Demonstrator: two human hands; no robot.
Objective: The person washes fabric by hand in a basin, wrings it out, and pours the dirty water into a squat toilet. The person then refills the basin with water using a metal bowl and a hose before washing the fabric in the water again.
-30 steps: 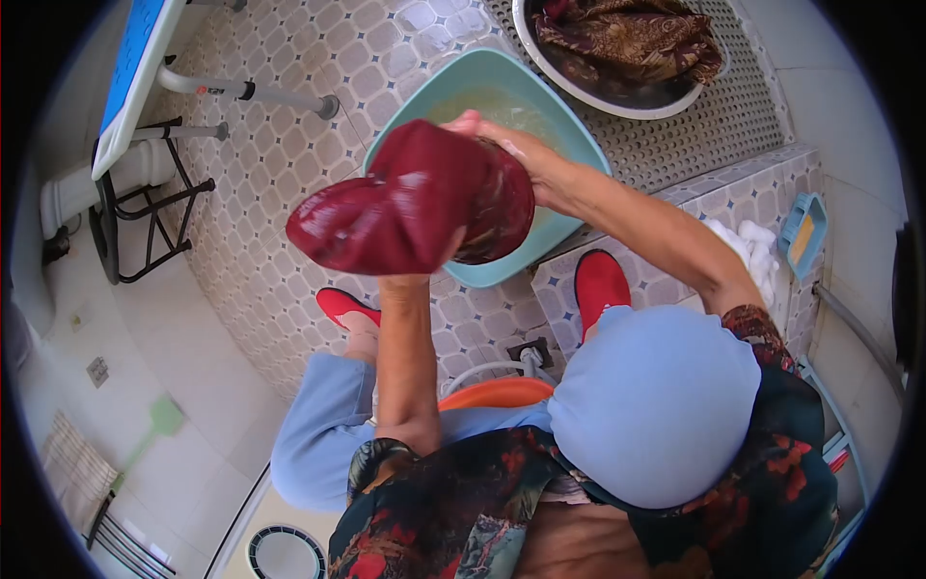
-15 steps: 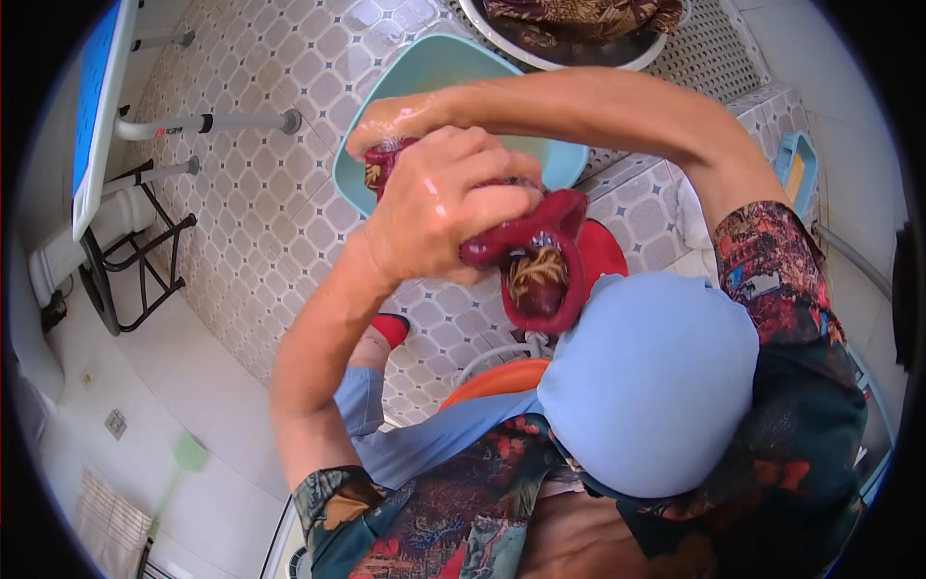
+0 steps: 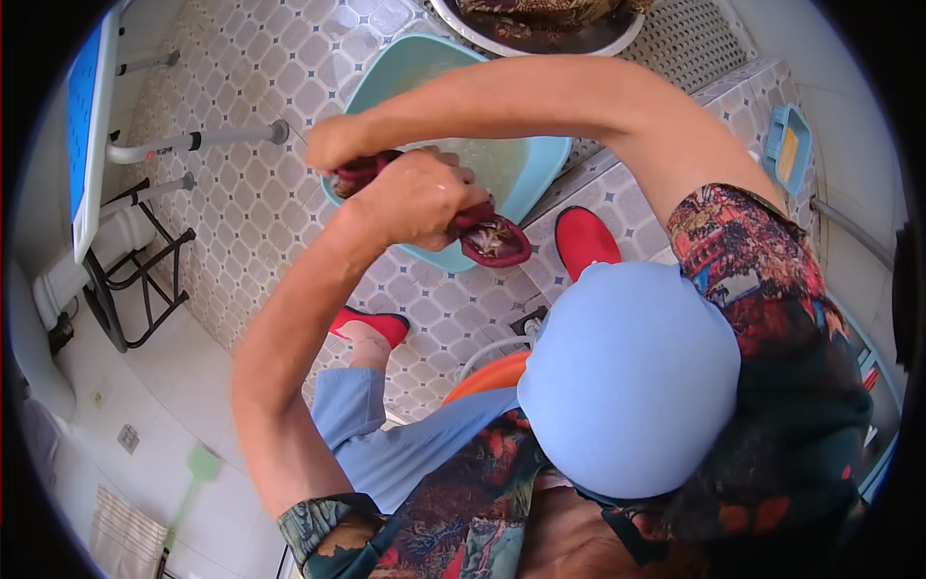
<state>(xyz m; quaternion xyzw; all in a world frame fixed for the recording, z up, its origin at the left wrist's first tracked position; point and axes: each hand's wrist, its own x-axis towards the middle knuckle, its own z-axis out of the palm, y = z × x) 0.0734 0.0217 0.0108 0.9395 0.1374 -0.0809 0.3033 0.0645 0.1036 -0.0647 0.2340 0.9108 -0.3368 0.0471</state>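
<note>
A wet dark red cloth (image 3: 497, 241) with a golden leaf pattern is twisted up above a light teal basin (image 3: 548, 164). My left hand (image 3: 420, 198) is closed around its middle, with a folded end sticking out below the fingers. Reaching across from the right, my right hand (image 3: 338, 143) is closed on the other end, over the basin's left rim, its fingers mostly hidden. Cloudy water lies in the basin.
A metal bowl (image 3: 617, 43) with patterned cloth stands at the top. Red shoes (image 3: 584, 241), an orange basin (image 3: 487, 374) and my light-blue knee (image 3: 627, 381) are below. A blue-topped stand (image 3: 92, 125) is left, a teal tray (image 3: 776, 145) right.
Both hands have moved left with the cloth, my right hand ending up further from my left. The cloth's loose end has swung up and away from my knee.
</note>
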